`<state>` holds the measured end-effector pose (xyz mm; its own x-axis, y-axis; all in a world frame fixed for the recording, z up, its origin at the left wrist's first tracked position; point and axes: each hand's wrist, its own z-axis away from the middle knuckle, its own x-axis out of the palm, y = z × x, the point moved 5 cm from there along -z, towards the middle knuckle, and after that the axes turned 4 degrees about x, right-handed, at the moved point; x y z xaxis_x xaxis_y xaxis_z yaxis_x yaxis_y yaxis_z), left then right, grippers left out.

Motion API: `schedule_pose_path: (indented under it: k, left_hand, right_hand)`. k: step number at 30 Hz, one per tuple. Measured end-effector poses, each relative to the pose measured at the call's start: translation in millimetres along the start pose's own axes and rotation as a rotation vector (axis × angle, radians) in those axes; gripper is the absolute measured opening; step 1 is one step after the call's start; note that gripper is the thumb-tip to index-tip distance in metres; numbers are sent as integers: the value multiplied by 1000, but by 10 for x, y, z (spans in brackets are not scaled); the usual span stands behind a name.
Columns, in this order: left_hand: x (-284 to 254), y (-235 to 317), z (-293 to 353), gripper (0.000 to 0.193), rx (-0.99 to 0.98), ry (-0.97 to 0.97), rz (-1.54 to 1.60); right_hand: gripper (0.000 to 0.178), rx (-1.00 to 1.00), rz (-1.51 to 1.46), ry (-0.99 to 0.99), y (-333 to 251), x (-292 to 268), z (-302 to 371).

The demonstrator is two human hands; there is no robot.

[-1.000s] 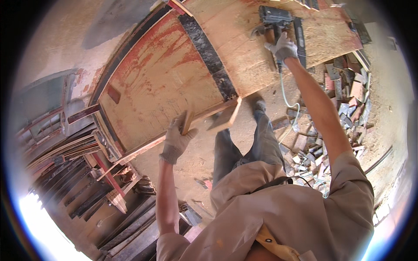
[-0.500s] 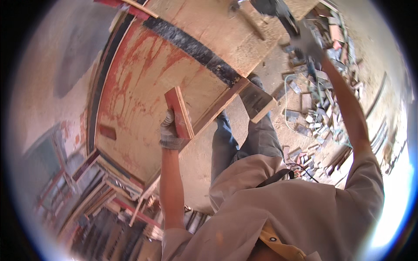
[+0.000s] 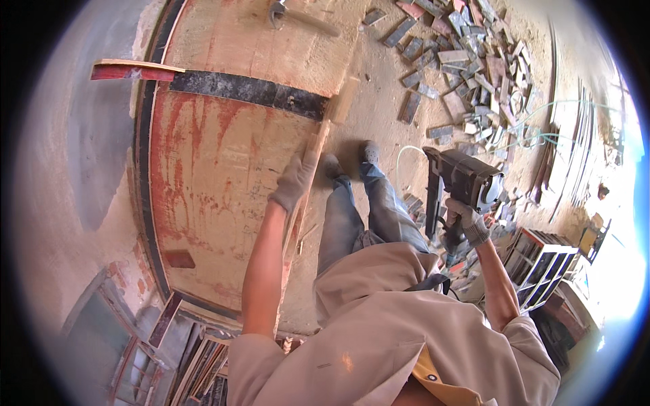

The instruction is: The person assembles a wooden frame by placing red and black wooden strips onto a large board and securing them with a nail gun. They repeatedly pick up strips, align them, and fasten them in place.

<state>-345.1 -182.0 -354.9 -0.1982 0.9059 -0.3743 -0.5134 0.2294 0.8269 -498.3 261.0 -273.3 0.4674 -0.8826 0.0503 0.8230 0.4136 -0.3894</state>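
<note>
My left hand point(image 3: 296, 181), in a grey work glove, is closed on a narrow wooden board point(image 3: 317, 141) at the near edge of the large wooden panel point(image 3: 217, 149). Motion smears the fingertips there. My right hand point(image 3: 464, 218), gloved too, grips the handle of a black nail gun point(image 3: 467, 174), held out to the right of my legs. A claw hammer point(image 3: 305, 20) lies on the far part of the panel. Across the panel runs a dark strip point(image 3: 247, 91), with a short wood block point(image 3: 344, 101) standing out at its near end.
A wide heap of wood offcuts point(image 3: 474, 74) covers the floor at the far right, with a pale green hose point(image 3: 542, 137) nearby. A white-framed rack point(image 3: 542, 267) stands at right. A small red-brown piece point(image 3: 179, 258) lies on the panel; a plastered wall point(image 3: 101, 155) rises at left.
My left hand has brought the board to the panel's edge. My right hand has swung the nail gun from the far side back toward my body. The view has turned.
</note>
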Motion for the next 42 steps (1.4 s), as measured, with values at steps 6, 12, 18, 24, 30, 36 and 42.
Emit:
schedule_pose_path:
  k: [6, 12, 18, 24, 30, 36, 42]
  left_hand:
    - [42, -74, -258, 59, -31, 55, 32]
    - [99, -16, -367, 54, -84, 27, 94]
    - [140, 28, -347, 63, -72, 39, 170]
    - [209, 28, -360, 67, -117, 24, 113]
    - [240, -35, -389, 71, -17, -14, 233]
    - [228, -289, -454, 84, 0, 0, 165]
    - [291, -221, -309, 95, 20, -38, -110]
  right_hand:
    - [37, -322, 190, -94, -399, 609, -185]
    - [42, -154, -26, -274, -397, 1035, -689]
    - [38, -192, -170, -525, -192, 1484, -859]
    - [34, -170, -231, -517, -32, 1648, -923]
    - [41, -88, -361, -515, 31, 1732, -902]
    - [38, -62, -396, -523, 63, 1725, -949]
    - [37, -185, -378, -644, 146, 1732, -923]
